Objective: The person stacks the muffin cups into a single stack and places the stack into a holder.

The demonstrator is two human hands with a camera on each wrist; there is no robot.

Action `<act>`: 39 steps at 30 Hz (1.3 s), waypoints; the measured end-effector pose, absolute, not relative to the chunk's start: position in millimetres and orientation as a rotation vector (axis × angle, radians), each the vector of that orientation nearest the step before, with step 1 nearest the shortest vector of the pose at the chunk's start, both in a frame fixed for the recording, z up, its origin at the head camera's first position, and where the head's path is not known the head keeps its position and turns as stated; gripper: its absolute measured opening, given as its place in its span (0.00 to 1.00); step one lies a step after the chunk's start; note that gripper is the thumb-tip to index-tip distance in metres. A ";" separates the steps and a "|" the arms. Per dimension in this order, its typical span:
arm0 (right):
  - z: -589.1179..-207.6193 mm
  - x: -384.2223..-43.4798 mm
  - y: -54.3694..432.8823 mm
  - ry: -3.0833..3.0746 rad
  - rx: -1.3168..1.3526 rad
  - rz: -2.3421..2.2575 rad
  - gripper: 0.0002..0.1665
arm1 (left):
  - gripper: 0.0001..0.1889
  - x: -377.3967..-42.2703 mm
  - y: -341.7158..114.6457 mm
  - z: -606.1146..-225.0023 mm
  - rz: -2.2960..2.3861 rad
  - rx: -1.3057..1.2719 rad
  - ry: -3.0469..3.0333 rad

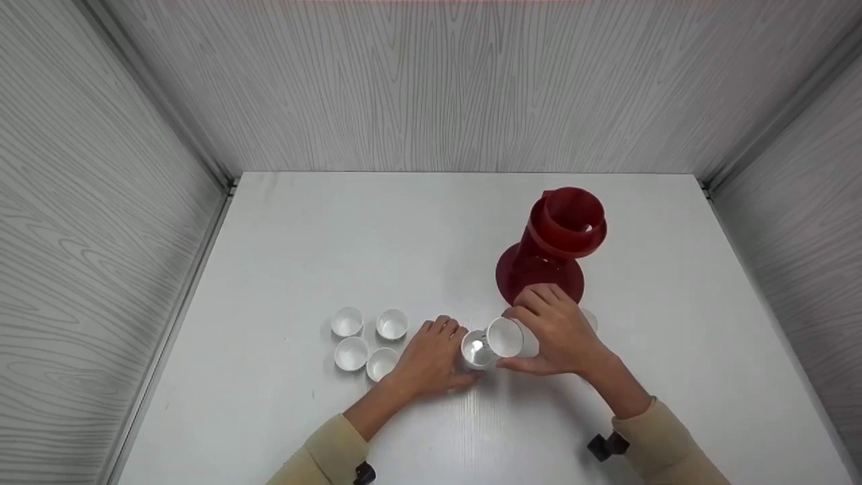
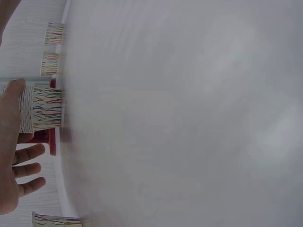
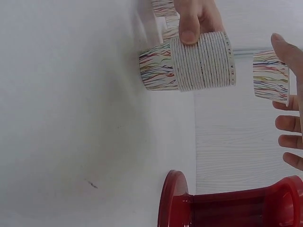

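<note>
My left hand (image 1: 429,356) grips a stack of nested paper cups (image 3: 201,61), white with thin coloured wavy lines, low over the white table. The thumb lies against the stacked rims in the right wrist view. My right hand (image 1: 553,330) holds one paper cup (image 3: 271,76) of the same pattern between thumb and fingers. In the head view this cup (image 1: 505,337) is just right of the stack's open top (image 1: 477,350) and higher than it. In the right wrist view a gap shows between cup and stack.
Several separate paper cups (image 1: 351,353) stand upright left of my left hand. Another cup (image 1: 590,318) is partly hidden behind my right hand. A glossy red stand (image 1: 539,266) with a round base and wide open top is beyond my right hand. Grey wood-grain panels (image 1: 431,87) enclose the table.
</note>
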State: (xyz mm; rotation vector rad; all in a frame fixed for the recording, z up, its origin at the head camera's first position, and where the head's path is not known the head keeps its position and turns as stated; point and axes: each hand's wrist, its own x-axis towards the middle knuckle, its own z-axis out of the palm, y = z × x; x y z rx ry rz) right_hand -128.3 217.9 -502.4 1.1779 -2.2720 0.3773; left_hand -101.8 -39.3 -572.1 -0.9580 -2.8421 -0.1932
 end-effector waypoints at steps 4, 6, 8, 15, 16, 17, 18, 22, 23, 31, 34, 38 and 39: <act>-503.4 -128.4 211.5 -2.280 1.177 0.384 0.39 | 0.35 -102.9 -39.8 -573.1 -0.202 -0.959 -2.815; -504.7 -128.2 209.1 -2.286 1.179 0.385 0.39 | 0.34 -103.0 -39.7 -573.3 -0.208 -0.958 -2.803; -506.3 -127.7 207.5 -2.293 1.177 0.382 0.39 | 0.34 -102.9 -39.4 -573.4 -0.213 -0.958 -2.795; -511.5 -125.4 203.3 -2.325 1.168 0.378 0.38 | 0.34 -102.0 -38.8 -573.8 -0.213 -0.957 -2.791; -512.2 -125.1 202.8 -2.330 1.170 0.376 0.38 | 0.34 -102.0 -38.9 -573.9 -0.205 -0.957 -2.788; -512.9 -125.1 202.3 -2.332 1.173 0.375 0.38 | 0.34 -102.2 -38.9 -574.3 -0.194 -0.957 -2.788; -513.6 -125.0 201.9 -2.340 1.172 0.369 0.38 | 0.34 -102.4 -38.9 -574.5 -0.192 -0.957 -2.785; -516.1 -125.8 200.9 -2.351 1.178 0.354 0.38 | 0.34 -103.1 -39.2 -575.2 -0.178 -0.958 -2.780; -516.7 -126.2 200.6 -2.351 1.180 0.351 0.38 | 0.34 -103.2 -39.2 -575.3 -0.176 -0.958 -2.782; -519.4 -126.9 198.1 -2.362 1.194 0.328 0.37 | 0.35 -102.8 -39.8 -573.2 -0.145 -0.966 -2.790; -520.2 -126.3 197.8 -2.382 1.191 0.321 0.37 | 0.35 -102.7 -40.0 -572.8 -0.143 -0.968 -2.792; -521.8 -126.2 197.5 -2.390 1.191 0.311 0.37 | 0.35 -102.9 -40.2 -573.3 -0.146 -0.970 -2.794; -522.0 -126.2 197.4 -2.387 1.193 0.308 0.37 | 0.35 -102.9 -40.2 -573.2 -0.146 -0.971 -2.793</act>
